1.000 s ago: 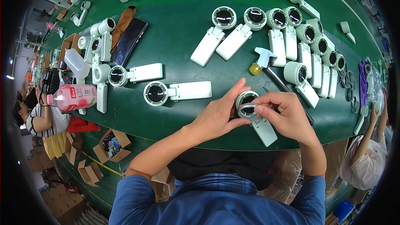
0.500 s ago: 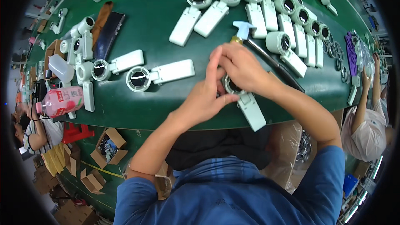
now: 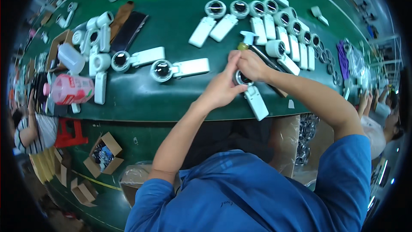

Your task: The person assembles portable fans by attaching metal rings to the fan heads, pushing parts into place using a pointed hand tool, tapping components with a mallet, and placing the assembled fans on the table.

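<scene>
Both bare hands meet over a white magnifier-like device point(image 3: 253, 96) lying near the green tabletop point(image 3: 171, 21) front edge, just right of centre. The left hand point(image 3: 221, 88) has its grip closed on the device's round lens head; the right hand point(image 3: 251, 65) pinches that head from twelve o'clock. A similar white device point(image 3: 180, 68) lies at nine o'clock; a pink bottle point(image 3: 71, 90) lies further out.

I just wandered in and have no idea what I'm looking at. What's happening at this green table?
A person in a blue shirt has both hands on a white handled device with a round lens head at the green table edge. The left hand steadies it while the right hand works at the round head. Many similar white devices lie in rows beyond, and a pink bottle lies at left.
</scene>
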